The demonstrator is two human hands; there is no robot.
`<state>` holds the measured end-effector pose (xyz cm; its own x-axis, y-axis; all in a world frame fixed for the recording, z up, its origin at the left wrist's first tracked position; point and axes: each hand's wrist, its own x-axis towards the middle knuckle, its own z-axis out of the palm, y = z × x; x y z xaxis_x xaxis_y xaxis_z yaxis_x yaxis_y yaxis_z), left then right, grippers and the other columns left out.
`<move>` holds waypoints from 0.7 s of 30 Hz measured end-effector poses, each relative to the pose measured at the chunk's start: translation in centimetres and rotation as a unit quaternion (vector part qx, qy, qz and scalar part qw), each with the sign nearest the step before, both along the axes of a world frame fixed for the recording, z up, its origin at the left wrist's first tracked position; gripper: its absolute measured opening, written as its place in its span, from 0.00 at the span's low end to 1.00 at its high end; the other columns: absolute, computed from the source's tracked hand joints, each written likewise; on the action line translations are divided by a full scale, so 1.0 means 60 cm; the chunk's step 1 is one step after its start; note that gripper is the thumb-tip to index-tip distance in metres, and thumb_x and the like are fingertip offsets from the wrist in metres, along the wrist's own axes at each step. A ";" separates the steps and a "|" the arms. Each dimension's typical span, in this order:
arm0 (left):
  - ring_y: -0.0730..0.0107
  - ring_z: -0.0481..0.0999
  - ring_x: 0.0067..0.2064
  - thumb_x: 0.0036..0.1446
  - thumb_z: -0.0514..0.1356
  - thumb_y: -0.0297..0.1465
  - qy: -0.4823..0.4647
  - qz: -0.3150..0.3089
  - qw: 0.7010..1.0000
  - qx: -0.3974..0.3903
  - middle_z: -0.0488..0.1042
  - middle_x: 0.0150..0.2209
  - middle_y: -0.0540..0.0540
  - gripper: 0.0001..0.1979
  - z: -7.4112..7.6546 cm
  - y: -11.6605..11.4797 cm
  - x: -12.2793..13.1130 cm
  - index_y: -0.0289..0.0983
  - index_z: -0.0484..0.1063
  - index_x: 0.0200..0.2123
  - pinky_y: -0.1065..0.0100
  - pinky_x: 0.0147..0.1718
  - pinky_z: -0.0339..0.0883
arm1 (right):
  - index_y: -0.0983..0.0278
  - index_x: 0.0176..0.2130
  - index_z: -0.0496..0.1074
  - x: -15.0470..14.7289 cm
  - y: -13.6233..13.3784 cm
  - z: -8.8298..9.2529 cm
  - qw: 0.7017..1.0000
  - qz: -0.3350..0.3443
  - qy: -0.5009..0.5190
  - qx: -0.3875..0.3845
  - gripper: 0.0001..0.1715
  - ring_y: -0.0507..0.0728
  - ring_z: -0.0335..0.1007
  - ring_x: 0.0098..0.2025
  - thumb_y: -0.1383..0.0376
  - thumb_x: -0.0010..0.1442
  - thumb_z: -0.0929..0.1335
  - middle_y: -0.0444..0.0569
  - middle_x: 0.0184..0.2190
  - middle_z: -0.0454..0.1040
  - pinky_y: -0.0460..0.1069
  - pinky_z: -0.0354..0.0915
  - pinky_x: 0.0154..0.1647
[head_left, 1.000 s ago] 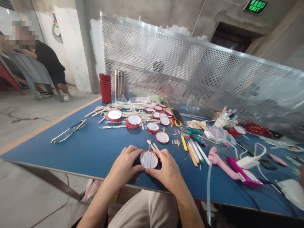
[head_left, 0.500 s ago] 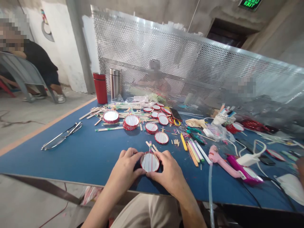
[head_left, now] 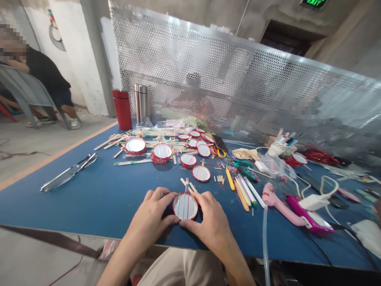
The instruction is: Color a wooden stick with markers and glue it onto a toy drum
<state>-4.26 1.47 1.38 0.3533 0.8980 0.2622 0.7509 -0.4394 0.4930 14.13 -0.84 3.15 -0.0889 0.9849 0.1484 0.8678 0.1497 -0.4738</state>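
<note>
Between both hands is a small round red-rimmed disc (head_left: 181, 207) with a pale, shiny face crossed by thin lines. A multicoloured stick (head_left: 187, 185) juts from its far edge. My left hand (head_left: 156, 209) holds its left rim with thumb and fingers. On the opposite rim my right hand (head_left: 209, 214) grips likewise, its thumb at the near edge. Plain wooden craft sticks (head_left: 192, 186) lie just behind the disc. Farther off rest a similar disc (head_left: 201, 173) and a stack of them (head_left: 161, 153).
At right lie a pink glue gun (head_left: 282, 208), several coloured pens (head_left: 247, 190) and green-handled pliers (head_left: 246, 170). Eyeglasses (head_left: 70, 172) sit at left. A red tumbler (head_left: 122, 109) and steel flask (head_left: 141, 103) stand before a perforated metal screen (head_left: 238, 91). A person sits at far left.
The camera view has shifted slightly, so the table things appear a little farther left. Both hands keep their hold on the disc, which looks almost unmoved.
</note>
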 end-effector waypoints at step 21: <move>0.62 0.67 0.43 0.50 0.63 0.27 -0.009 -0.007 1.000 -0.015 0.69 0.47 0.47 0.23 0.004 -0.002 0.000 0.46 0.69 0.51 0.60 0.44 0.66 | 0.61 0.51 0.67 0.003 -0.001 -0.019 0.992 0.029 -0.096 0.070 0.35 0.62 0.68 0.40 0.47 0.49 0.70 0.52 0.39 0.71 0.55 0.64 0.39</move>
